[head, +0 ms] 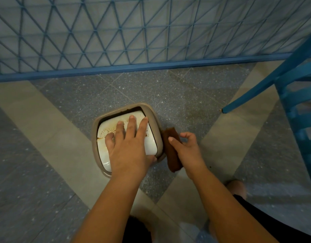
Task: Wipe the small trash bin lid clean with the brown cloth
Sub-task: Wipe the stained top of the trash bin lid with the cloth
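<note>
Small trash bin: beige-grey, rounded-rectangular rim, standing on the floor, seen from straight above. Lid: white, glossy swing flap set inside that rim, tilted, with a dark gap open along its far edge. Spattered with brown, rusty specks and streaks over its far-left part; cleaner and shiny toward its near and right parts. Partly covered across the middle. Brown cloth: folded into a thick, narrow strip, rust-brown, fuzzy-textured. Held just beside the right edge of the bin's rim, off the lid, long axis running near to far. Whether touching the rim, impossible to tell.
</note>
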